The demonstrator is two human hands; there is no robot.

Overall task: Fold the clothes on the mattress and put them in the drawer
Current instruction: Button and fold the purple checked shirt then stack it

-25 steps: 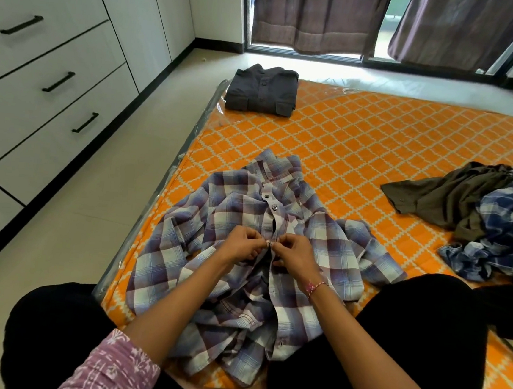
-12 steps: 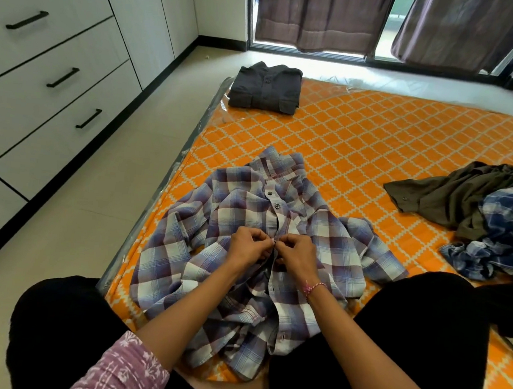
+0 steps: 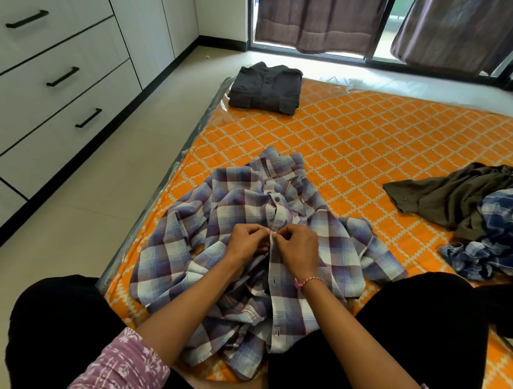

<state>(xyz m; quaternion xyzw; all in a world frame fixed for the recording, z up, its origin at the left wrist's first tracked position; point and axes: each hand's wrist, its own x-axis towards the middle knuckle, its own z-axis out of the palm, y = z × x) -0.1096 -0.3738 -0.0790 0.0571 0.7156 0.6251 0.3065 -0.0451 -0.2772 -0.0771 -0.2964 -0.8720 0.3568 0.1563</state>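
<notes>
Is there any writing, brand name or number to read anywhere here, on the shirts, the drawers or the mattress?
None: no text shows.
Plaid shirt, pinched at its placket by the left hand and right hand: no label visible.
Folded dark shirt: plain.
Drawers: only black handles.
Mattress: a lattice pattern only.

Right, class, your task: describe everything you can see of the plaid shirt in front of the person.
The plaid shirt is blue, purple and white check, woven cloth by its look. It lies front up and rumpled on the orange mattress, collar pointing away, sleeves bunched at the sides, hem between the person's knees. Two upper buttons look fastened; buttonholes lower on the placket stand open. The left hand and right hand pinch the placket midway.
</notes>
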